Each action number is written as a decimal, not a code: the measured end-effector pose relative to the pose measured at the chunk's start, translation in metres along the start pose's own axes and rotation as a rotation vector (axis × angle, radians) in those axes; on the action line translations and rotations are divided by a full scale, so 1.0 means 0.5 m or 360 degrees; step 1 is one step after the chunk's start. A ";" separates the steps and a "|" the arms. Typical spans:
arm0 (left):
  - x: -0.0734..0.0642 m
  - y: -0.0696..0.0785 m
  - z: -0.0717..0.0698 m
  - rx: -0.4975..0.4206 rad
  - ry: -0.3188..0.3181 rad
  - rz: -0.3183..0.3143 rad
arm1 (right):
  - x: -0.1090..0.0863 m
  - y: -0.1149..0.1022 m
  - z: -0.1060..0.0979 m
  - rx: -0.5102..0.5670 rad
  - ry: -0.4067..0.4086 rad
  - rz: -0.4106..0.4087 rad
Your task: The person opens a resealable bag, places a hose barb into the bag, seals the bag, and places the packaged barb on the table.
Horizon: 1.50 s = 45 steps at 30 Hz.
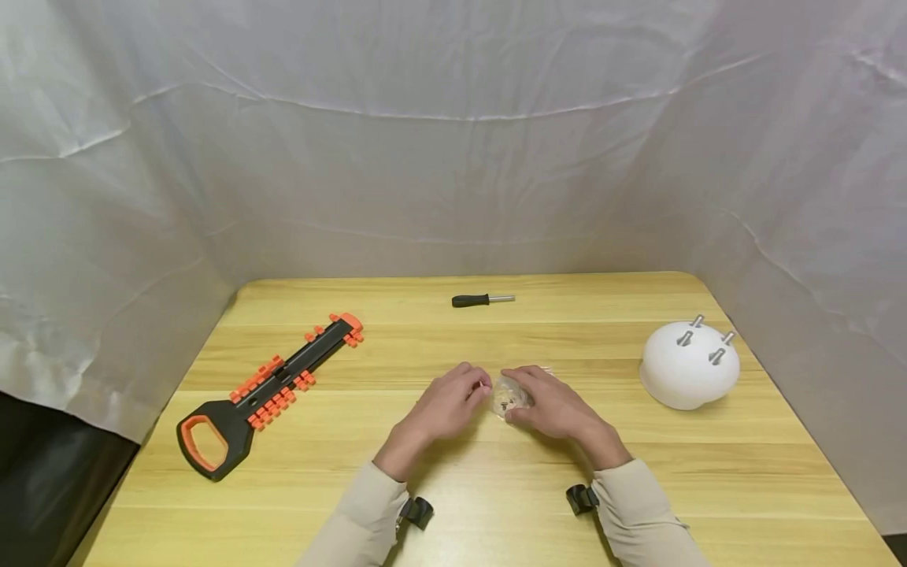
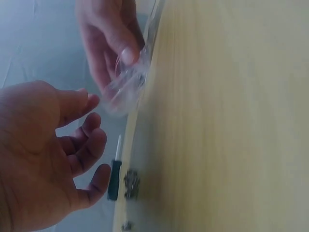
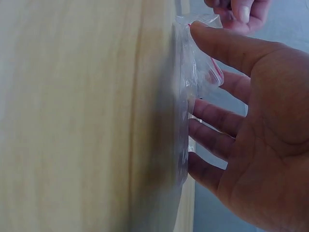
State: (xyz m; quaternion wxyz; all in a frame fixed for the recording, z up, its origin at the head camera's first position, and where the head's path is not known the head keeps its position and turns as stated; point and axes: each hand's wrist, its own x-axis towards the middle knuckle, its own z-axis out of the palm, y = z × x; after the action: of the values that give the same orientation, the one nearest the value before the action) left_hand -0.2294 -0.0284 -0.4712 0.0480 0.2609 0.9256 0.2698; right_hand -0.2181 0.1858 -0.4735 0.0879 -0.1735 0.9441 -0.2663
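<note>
A small clear zip bag [image 1: 507, 396] with a red line at its seal sits between the two hands, and small dark pieces show inside it. My right hand [image 1: 556, 405] pinches it between thumb and fingers; in the right wrist view the thumb lies over the crumpled plastic [image 3: 198, 53]. The left hand [image 1: 446, 403] is at the bag's left edge, its fingers loosely curled. In the left wrist view nothing shows between those fingers. Small metal pieces [image 2: 131, 183] lie on the tabletop beyond the left fingertips, blurred.
A black screwdriver [image 1: 471, 300] lies near the table's back edge. On the left is a black tool-like piece with orange tabs and a loop handle [image 1: 272, 386]. A white rounded object with several metal pegs [image 1: 687, 370] stands at the right. Grey curtains [image 1: 453, 173] enclose the table.
</note>
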 end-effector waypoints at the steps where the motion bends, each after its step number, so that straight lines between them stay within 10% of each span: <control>1: -0.003 -0.005 -0.004 -0.0012 0.0016 -0.0007 | 0.000 -0.001 -0.001 -0.0002 0.0004 -0.0004; 45: -0.096 -0.125 -0.069 0.0120 0.0052 -0.0416 | -0.001 -0.001 0.003 0.0000 0.0000 -0.0014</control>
State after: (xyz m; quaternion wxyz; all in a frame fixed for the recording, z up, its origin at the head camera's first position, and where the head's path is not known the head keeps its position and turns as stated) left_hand -0.2245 -0.1139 -0.4773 0.0577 0.1353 0.9619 0.2305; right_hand -0.2172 0.1851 -0.4745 0.0867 -0.1775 0.9433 -0.2668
